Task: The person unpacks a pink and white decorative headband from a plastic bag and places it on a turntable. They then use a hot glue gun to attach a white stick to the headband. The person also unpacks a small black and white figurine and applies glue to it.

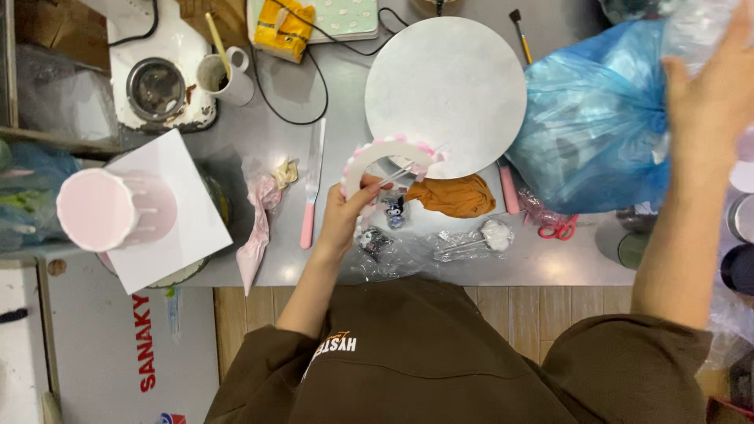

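Now my left hand pinches a white arch topper edged with pink balls, fingers closed on its lower end, just over the near rim of the round white turntable. My right hand is spread open, palm against the blue plastic bag. A pink-handled spatula lies left of the topper.

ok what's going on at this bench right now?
A person at a grey worktable holds a white arch-shaped piece with pink trim in the left hand, just in front of a round white turntable. The right hand reaches up against a blue plastic bag. A pink cake on a white board sits off to the left, a pink-handled spatula beside it.
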